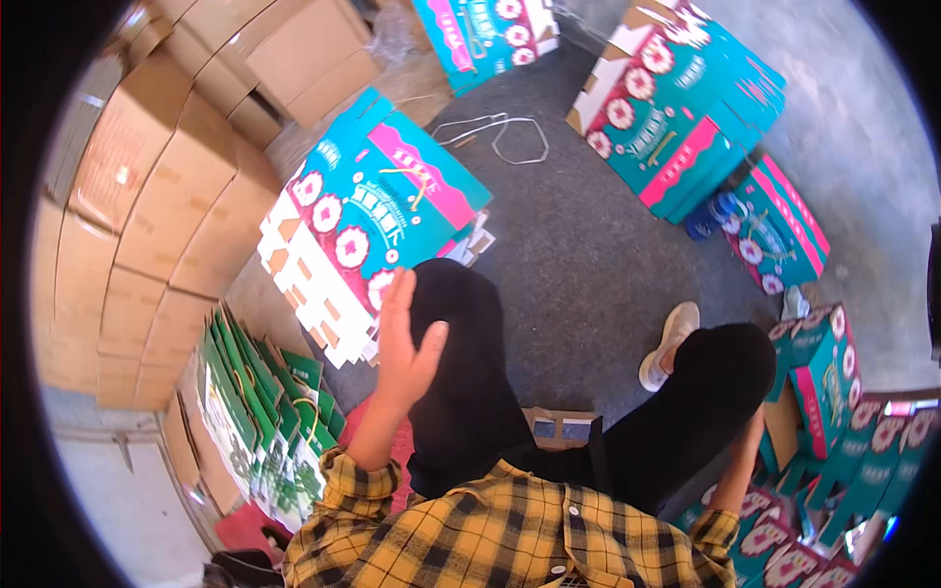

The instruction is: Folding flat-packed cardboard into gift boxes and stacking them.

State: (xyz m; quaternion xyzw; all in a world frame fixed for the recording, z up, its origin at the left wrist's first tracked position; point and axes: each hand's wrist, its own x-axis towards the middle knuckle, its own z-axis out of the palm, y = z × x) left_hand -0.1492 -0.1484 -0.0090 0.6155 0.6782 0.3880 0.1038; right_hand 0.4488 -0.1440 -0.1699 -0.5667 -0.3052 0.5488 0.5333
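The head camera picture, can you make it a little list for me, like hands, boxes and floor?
Left hand: open, holding nothing, near the left knee
Right hand: hidden behind the right knee
Teal boxes: left front, with more on the right
Brown boxes: piled at far left
Floor: dark grey, with white string

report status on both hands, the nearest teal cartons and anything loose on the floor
Left hand open by teal cartons, contact unclear. Right hand hidden behind right leg. Cartons stacked flat. White strap looped on floor beyond.
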